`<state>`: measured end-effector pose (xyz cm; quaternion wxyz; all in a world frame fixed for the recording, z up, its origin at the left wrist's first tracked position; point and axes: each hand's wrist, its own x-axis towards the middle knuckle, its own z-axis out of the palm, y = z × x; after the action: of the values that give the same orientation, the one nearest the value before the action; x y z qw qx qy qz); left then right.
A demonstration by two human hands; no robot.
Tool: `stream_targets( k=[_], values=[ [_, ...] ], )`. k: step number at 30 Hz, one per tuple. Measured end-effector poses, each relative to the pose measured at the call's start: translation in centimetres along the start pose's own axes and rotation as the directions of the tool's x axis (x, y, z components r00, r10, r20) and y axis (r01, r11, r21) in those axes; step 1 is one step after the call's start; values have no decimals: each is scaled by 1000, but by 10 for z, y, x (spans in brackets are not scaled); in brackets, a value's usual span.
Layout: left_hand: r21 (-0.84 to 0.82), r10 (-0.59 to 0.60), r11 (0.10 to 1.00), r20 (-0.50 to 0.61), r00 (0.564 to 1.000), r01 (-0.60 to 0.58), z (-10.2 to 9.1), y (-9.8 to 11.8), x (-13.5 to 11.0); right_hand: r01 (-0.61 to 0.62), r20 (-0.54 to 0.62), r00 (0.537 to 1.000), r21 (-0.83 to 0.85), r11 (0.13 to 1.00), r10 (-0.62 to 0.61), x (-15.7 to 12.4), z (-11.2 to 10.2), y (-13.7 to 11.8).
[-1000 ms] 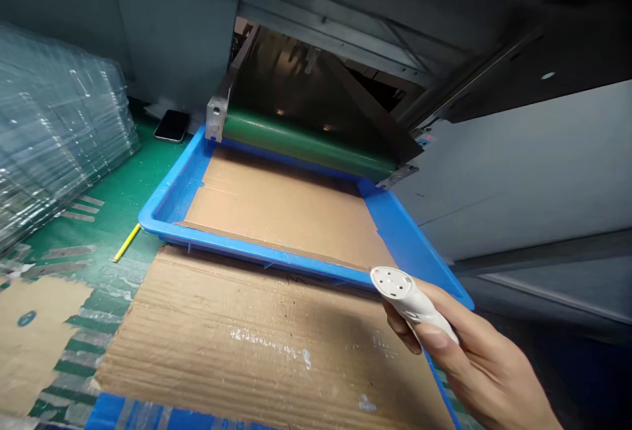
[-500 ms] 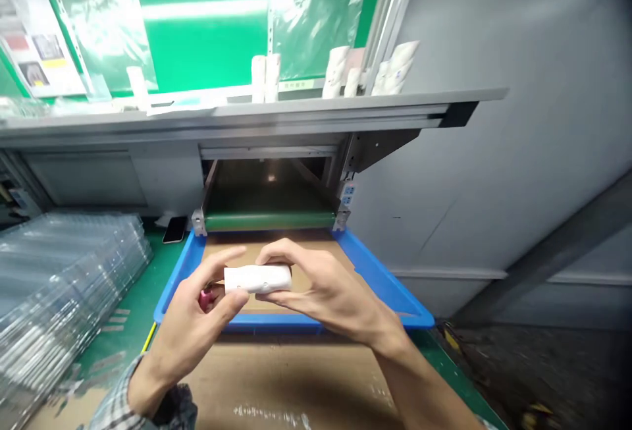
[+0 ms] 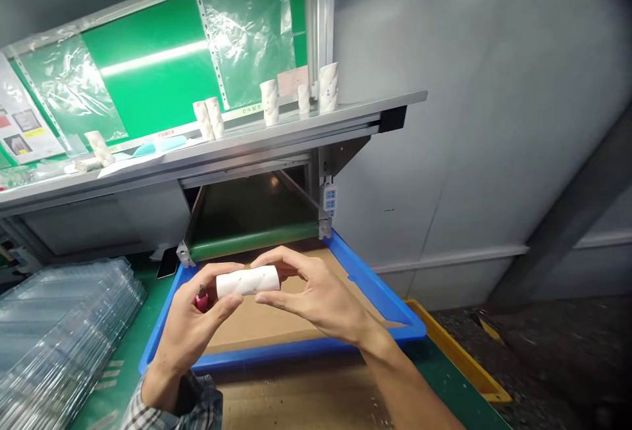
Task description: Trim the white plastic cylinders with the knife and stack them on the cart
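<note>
A short white plastic cylinder-shaped part (image 3: 247,281) is held level in front of me by both hands, above a blue tray (image 3: 375,292). My left hand (image 3: 190,328) grips its left end with thumb and fingers, and a small pink-red object (image 3: 202,300) sits tucked in that palm. My right hand (image 3: 316,298) pinches the right end, index finger arched over the top and thumb below. The tray is lined with brown cardboard (image 3: 266,321).
A green conveyor roller (image 3: 251,240) ends at the tray's far edge under a grey shelf (image 3: 276,137) carrying several white parts. Stacked clear plastic shells (image 3: 59,331) lie at left, a black phone (image 3: 168,263) behind them. A yellow bin edge (image 3: 459,357) sits at right.
A second ago only my right hand held the white part, low over the cardboard. Now both hands hold it, raised before me. The view has tilted up and turned right.
</note>
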<state>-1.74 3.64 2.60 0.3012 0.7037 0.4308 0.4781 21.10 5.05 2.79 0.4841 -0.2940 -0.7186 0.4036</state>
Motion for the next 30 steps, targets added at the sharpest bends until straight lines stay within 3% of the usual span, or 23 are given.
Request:
stream_targets(
  k=[4, 9, 12, 16, 21, 27, 30],
  values=[
    [-4, 14, 1000, -32, 999, -15, 0, -8, 1, -40, 16, 999, 24, 999, 40, 0, -3, -2],
    [-18, 21, 1000, 107, 994, -19, -6, -25, 8, 32, -26, 999, -13, 999, -33, 4, 1, 2],
    [-27, 42, 999, 118, 992, -39, -7, -29, 11, 10, -36, 999, 3, 1000, -10, 6, 4, 6],
    [-56, 97, 994, 115, 989, -91, -6, -31, 15, -115, 1, 993, 65, 991, 115, 9, 5, 11],
    [-67, 65, 996, 146, 987, -56, -7, -34, 18, -63, -15, 998, -67, 996, 62, 9, 5, 15],
    [-42, 115, 993, 133, 984, -111, -8, -33, 16, -141, 40, 990, 75, 987, 138, 9, 5, 16],
    [-29, 98, 995, 112, 989, -95, -9, -29, 13, -131, 63, 990, 68, 989, 127, 9, 3, 14]
  ],
)
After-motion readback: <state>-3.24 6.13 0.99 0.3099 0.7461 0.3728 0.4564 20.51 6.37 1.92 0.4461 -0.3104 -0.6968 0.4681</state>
